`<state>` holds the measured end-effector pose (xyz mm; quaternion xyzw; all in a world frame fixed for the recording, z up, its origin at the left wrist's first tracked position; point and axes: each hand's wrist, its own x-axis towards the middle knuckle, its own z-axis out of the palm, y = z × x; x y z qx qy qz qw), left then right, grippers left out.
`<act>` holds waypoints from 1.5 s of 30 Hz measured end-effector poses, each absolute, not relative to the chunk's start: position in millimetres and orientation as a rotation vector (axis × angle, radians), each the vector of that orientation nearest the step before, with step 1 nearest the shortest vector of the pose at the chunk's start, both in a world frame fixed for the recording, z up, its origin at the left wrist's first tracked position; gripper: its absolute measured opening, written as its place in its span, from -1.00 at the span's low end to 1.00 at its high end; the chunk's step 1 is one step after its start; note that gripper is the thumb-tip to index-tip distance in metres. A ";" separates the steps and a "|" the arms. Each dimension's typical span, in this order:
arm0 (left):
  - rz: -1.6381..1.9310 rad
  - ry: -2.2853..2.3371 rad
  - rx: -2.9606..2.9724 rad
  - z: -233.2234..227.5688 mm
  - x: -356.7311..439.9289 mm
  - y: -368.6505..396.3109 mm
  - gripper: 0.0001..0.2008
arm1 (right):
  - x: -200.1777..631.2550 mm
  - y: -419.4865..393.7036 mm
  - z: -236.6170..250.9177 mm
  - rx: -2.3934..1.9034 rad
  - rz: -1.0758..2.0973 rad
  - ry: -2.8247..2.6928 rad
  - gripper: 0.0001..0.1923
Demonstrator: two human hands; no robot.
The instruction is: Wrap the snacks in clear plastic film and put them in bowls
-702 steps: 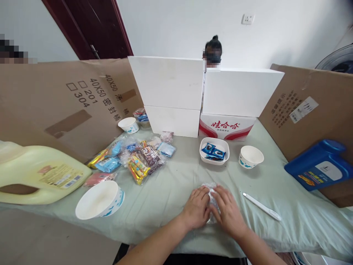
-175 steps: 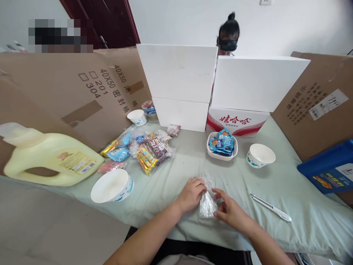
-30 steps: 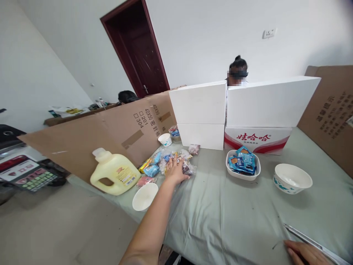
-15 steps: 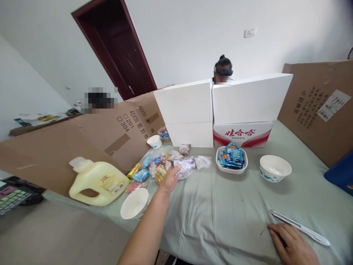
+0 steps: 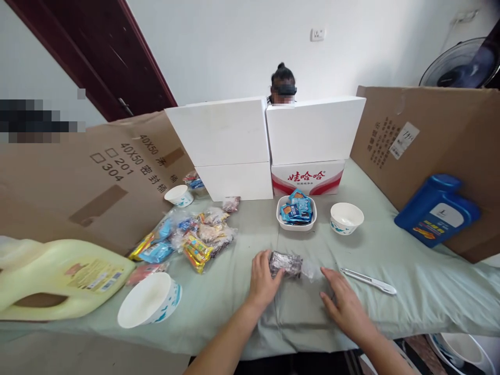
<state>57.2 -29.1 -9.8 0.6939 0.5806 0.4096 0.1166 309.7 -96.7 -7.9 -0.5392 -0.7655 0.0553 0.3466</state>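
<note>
In front of me a clear plastic bag of dark small packets (image 5: 287,264) lies on the green cloth. My left hand (image 5: 264,278) grips its left end between thumb and fingers. Close to the bag's loose, crinkled end is my right hand (image 5: 344,299), with thumb and fingers apart and holding nothing. Just right of that hand lies a pair of white-and-metal tongs (image 5: 369,281). Beyond the bag stands a white square dish (image 5: 296,227) heaped with blue snack packets (image 5: 297,208). An upright white paper bowl (image 5: 347,217) is to the dish's right.
Bagged snacks (image 5: 199,237) lie in a pile on the left, near a tilted bowl (image 5: 150,302) and a yellow jug (image 5: 78,271). White boxes (image 5: 230,140) and cardboard sheets (image 5: 113,166) wall the table. A blue bottle (image 5: 437,211) leans at right. A person (image 5: 283,86) is behind the boxes.
My left hand has brought the plastic bag from beside the snack pile to the table's front middle. My right hand has moved from beside the tongs to near the bag. The view has turned right.
</note>
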 end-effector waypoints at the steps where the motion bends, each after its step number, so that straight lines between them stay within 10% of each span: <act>1: 1.206 1.678 2.110 -9.7 56.6 -31.2 -0.59 | 297.9 -95.4 -5.1 -1.372 0.199 -1.981 -0.45; 12: 1.043 1.248 2.491 -1.3 57.5 -41.3 -0.68 | 248.9 -79.7 4.2 -1.193 0.245 -2.120 -0.55; 22: 1.108 1.264 2.430 -2.7 59.9 -34.9 -0.71 | 374.8 -83.9 -7.0 -2.051 -0.264 -1.872 -0.77; 34: 1.197 1.337 2.189 -14.5 56.7 -35.2 -0.72 | 241.2 -42.1 51.0 -1.606 0.098 -2.433 -0.78; 45: 1.305 1.310 1.632 -11.7 53.7 -25.0 -0.78 | 394.1 -73.7 10.7 -2.010 -0.207 -2.020 -0.74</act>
